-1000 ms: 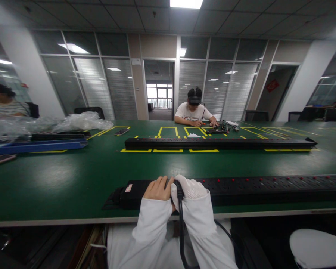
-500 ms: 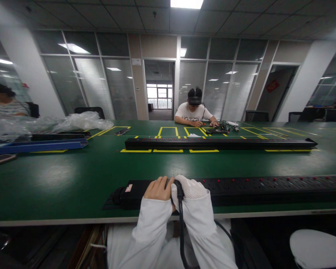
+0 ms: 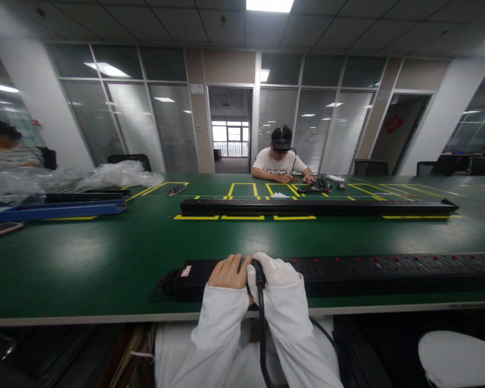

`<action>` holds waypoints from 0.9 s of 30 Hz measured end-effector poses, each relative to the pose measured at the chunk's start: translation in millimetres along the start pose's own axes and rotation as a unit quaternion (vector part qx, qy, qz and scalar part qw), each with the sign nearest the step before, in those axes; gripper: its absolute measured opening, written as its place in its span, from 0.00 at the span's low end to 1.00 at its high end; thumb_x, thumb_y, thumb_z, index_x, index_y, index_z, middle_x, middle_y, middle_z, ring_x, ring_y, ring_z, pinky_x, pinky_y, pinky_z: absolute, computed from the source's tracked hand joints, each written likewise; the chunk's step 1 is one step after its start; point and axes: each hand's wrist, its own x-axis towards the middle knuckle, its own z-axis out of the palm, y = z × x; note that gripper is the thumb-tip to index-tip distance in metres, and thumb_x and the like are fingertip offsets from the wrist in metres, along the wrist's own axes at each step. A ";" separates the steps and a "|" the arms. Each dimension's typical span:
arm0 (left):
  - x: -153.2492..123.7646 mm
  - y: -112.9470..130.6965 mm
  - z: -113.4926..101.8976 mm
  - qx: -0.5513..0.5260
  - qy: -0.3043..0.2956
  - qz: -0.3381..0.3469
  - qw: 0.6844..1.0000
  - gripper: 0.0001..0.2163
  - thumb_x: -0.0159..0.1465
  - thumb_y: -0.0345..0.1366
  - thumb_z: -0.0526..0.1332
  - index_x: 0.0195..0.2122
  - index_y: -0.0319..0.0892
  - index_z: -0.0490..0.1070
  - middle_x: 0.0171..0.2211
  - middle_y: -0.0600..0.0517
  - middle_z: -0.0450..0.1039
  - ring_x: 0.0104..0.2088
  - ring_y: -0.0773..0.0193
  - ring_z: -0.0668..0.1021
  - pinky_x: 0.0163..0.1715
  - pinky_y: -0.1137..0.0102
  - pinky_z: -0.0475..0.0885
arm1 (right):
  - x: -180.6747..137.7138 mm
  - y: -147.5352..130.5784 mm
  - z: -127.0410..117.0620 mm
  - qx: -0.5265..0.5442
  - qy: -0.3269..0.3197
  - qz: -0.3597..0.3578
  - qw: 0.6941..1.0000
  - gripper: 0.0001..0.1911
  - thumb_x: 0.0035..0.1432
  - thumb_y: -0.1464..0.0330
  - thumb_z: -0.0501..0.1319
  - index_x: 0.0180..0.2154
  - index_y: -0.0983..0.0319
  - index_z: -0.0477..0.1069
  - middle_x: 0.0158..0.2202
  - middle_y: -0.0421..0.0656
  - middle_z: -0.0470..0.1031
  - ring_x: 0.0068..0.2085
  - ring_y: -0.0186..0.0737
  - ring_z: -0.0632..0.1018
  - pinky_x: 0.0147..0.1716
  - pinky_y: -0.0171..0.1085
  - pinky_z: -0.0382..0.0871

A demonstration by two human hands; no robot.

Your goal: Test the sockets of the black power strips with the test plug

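Note:
A long black power strip with a row of red dots lies along the table's near edge. My bare left hand rests across it, fingers together and bent over its body. Against its thumb side is my right hand in a white glove, closed around a black plug at the strip's top. From the plug a thick black cable drops between my forearms. Both hands hide the plug's front and the sockets beneath. A pale label sits near the strip's left end.
A second power strip lies farther back on the green table. To the left are plastic wrap, a blue bar and a phone. A co-worker sits opposite by tangled cables. A white stool stands lower right.

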 end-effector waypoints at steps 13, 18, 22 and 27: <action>-0.1 0.3 -1.4 0.001 -0.011 -0.003 1.000 0.13 0.60 0.33 0.54 0.43 0.42 0.73 0.40 0.47 0.76 0.41 0.57 0.76 0.39 0.64 0.66 | -0.5 0.3 -0.6 0.007 -0.007 0.001 1.000 0.11 0.60 0.58 0.50 0.42 0.50 0.67 0.29 0.33 0.71 0.31 0.33 0.67 0.32 0.34 0.48; 1.0 0.7 -0.8 0.005 0.000 0.000 1.000 0.12 0.60 0.31 0.54 0.43 0.42 0.73 0.39 0.47 0.77 0.40 0.57 0.76 0.37 0.64 0.65 | -0.9 0.6 0.5 -0.004 -0.017 0.006 1.000 0.12 0.60 0.58 0.50 0.42 0.49 0.67 0.30 0.33 0.72 0.31 0.34 0.68 0.31 0.34 0.47; 1.9 1.8 -2.2 -0.003 0.003 -0.008 1.000 0.13 0.60 0.31 0.54 0.43 0.42 0.73 0.39 0.46 0.76 0.40 0.56 0.76 0.38 0.64 0.65 | -1.2 1.2 0.9 0.002 -0.010 0.002 1.000 0.12 0.59 0.58 0.50 0.42 0.50 0.67 0.30 0.33 0.72 0.32 0.34 0.68 0.32 0.34 0.47; 1.1 0.7 -2.8 -0.002 -0.006 0.001 1.000 0.13 0.59 0.31 0.55 0.44 0.41 0.72 0.40 0.46 0.76 0.40 0.56 0.76 0.38 0.63 0.65 | -1.3 2.1 2.3 0.010 -0.013 0.001 1.000 0.12 0.60 0.58 0.49 0.42 0.50 0.67 0.30 0.33 0.71 0.31 0.33 0.68 0.32 0.34 0.48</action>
